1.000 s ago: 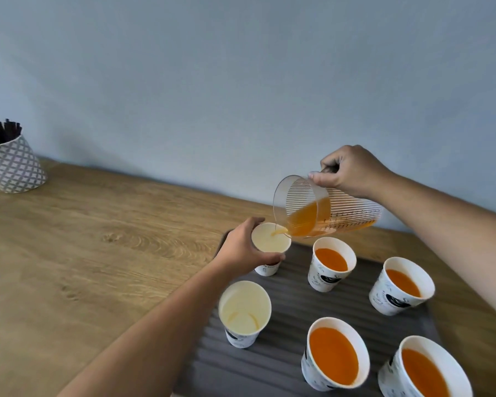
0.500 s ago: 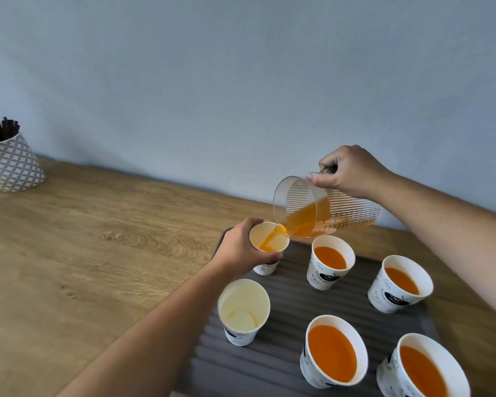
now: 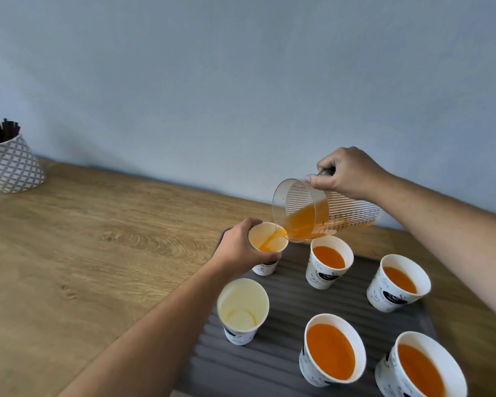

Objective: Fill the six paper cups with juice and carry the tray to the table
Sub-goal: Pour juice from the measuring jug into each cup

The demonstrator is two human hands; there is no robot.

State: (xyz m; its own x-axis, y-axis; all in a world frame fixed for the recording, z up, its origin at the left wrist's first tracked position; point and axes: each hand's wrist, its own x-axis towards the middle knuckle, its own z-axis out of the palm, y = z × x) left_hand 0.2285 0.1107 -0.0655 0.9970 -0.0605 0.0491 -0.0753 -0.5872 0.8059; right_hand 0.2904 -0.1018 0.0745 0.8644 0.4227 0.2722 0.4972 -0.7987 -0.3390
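Six white paper cups stand on a dark ribbed tray [image 3: 287,365]. My left hand [image 3: 239,247] grips the far-left cup [image 3: 265,255], which holds a little orange juice. My right hand [image 3: 345,171] holds a clear striped jug [image 3: 324,213] by its handle, tilted left, and a thin stream of juice runs from its lip into that cup. The near-left cup [image 3: 242,309] has no juice in it. The other cups, such as the middle far one [image 3: 328,262] and the middle near one [image 3: 331,349], are filled with juice.
The tray lies on a wooden counter [image 3: 98,253] against a pale blue wall. A patterned pot [image 3: 10,164] with dark sticks stands at the far left of the counter.
The jug has tipped a little further and juice now pours into the far-left cup, which was without juice a second ago. Both hands have stayed in place.
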